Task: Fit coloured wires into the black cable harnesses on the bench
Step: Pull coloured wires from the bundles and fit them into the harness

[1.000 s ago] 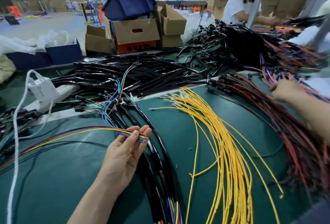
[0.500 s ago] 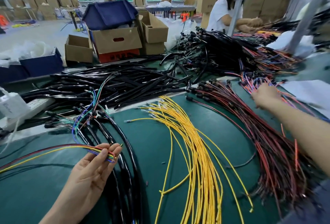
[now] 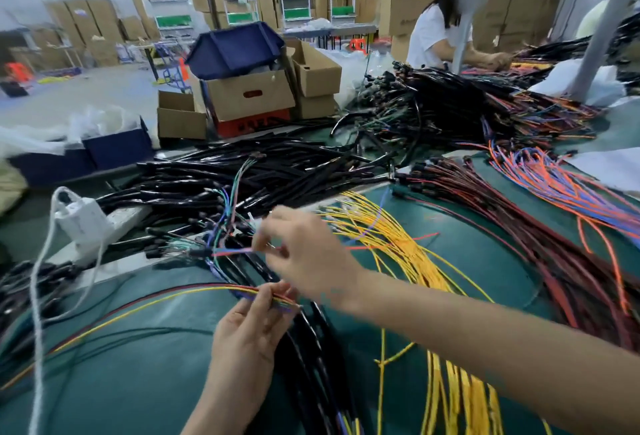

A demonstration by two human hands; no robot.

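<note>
Fingers (image 3: 265,301) and thumb of the left hand (image 3: 247,329) pinch a coloured wire bundle (image 3: 194,292) near its ends, its yellow, red and purple strands trailing left across the green bench mat (image 3: 138,375). Just above it the right hand (image 3: 311,254) is blurred, yet its curled fingers (image 3: 277,244) appear to pinch red and purple wires (image 3: 232,251) that run left toward the connector ends of the black cable harnesses (image 3: 311,348) lying under both hands. A pile of black harnesses (image 3: 249,178) is heaped across the far side of the bench. Loose yellow wires (image 3: 401,251) fan out to the right of the hands, beside a thick spread of dark red wires (image 3: 526,230) and, farther right, orange and blue wires (image 3: 554,185). A white power adapter (image 3: 81,218) with its white cord (image 3: 36,313) sits at the left. Beyond the bench stand cardboard boxes (image 3: 249,97) topped by a blue bin (image 3: 235,50), and another person (image 3: 429,36) in a white shirt works at the far right.
</note>
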